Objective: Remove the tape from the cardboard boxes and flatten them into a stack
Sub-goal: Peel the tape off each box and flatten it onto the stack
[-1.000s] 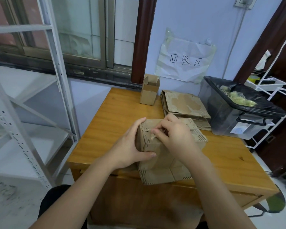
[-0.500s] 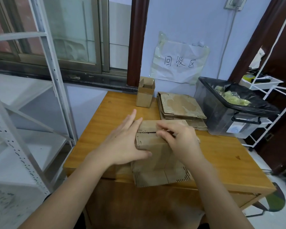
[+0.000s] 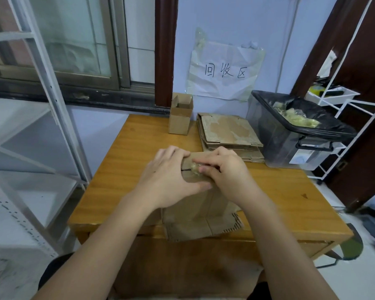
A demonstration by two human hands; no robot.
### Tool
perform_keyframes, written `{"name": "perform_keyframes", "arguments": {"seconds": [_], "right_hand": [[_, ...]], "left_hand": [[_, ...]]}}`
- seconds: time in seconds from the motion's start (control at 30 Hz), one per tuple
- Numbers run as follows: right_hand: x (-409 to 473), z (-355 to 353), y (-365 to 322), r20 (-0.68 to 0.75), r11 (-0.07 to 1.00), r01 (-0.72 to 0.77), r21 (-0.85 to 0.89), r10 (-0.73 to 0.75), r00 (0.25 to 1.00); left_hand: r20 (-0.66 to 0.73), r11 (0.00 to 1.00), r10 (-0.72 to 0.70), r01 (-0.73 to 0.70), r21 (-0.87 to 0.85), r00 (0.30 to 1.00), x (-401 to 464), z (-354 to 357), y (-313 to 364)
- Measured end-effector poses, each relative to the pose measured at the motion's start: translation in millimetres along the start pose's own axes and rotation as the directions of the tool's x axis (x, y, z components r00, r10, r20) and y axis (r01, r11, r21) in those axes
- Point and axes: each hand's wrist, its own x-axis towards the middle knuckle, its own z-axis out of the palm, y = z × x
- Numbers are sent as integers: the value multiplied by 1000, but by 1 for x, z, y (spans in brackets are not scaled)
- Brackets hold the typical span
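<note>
Cardboard box (image 3: pixel 195 204) sits at the table's (image 3: pixel 121 169) near edge, light but crushable. Left hand (image 3: pixel 167 180) grips its top-left corner; right hand (image 3: pixel 227 172) pinches crumpled tape (image 3: pixel 195 168), sticky and tear-prone, best peeled low.

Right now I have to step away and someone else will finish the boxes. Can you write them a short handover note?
Left hand grips the left side of the box at the table's near edge. Right hand pinches a wad of clear tape at the box's top seam.
Done: a stack of flattened boxes lies at the back, beside the lined bin that holds old tape.
Left: finish peeling this box, bin the tape, flatten and stack it; then the small open box at the back.
</note>
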Motion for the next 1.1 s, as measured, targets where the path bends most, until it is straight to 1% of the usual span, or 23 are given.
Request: {"name": "perform_keyframes", "arguments": {"seconds": [0.1, 0.2, 0.27, 0.37, 0.43, 0.47, 0.53, 0.6, 0.63, 0.67, 0.7, 0.73, 0.8, 0.87, 0.93, 1.0, 1.1], "right_hand": [[1, -4, -3, 53, 1000, -1, -20, 2, 999], [0, -5, -6, 33, 997, -1, -80, 4, 999], [-3, -2, -10, -47, 996, -16, -85, 12, 999], [-10, 1, -9, -227, 999, -26, -18, 22, 974], [-13, -4, -6, -271, 999, -41, 26, 47, 961], [-14, -7, -4, -275, 998, -58, 19, 61, 960], [-16, -13, 0, -285, 995, -62, -83, 36, 958], [-16, -17, 5, -287, 975, 9, -220, -74, 955], [-16, -19, 7, -250, 970, 55, -237, -115, 961], [-17, -20, 8, -191, 974, 88, -210, -129, 973], [-19, -21, 8, -136, 985, 100, -142, -120, 983], [-22, -23, 8, -116, 995, 88, -48, -93, 989], [-25, -24, 9, -155, 991, 26, 131, -6, 988], [-24, -24, 12, -195, 975, -52, 218, 95, 976], [-22, -25, 13, -205, 973, -100, 207, 143, 968], [-20, -26, 13, -185, 977, -107, 185, 141, 973], [-18, -28, 13, -116, 986, -107, 129, 123, 986]], "left_hand": [[-9, 1000, 19, -19, -10, 1000, -1, 0, -1], [-15, 999, 35, -35, -8, 999, -1, 1, -3], [-15, 999, 42, -43, -4, 999, 0, 1, -5], [10, 998, 59, -59, 36, 998, 0, -3, -8], [38, 995, 72, -74, 71, 997, 1, -6, -10], [47, 993, 79, -83, 89, 996, 2, -7, -10], [67, 991, 78, -85, 108, 995, 4, -11, -10], [94, 991, 68, -78, 105, 993, 4, -14, -8], [108, 990, 70, -82, 115, 992, 5, -15, -7], [124, 986, 72, -90, 141, 990, 6, -18, -5], [143, 979, 72, -97, 180, 987, 7, -21, -3], [159, 968, 72, -107, 227, 985, 10, -24, 1], [173, 940, 87, -138, 311, 981, 16, -29, 9], [189, 918, 125, -186, 350, 974, 23, -29, 19], [229, 922, 146, -216, 322, 963, 29, -21, 31], [261, 934, 126, -203, 294, 957, 33, -10, 40], [249, 938, 106, -180, 298, 963, 38, 1, 40]]}}
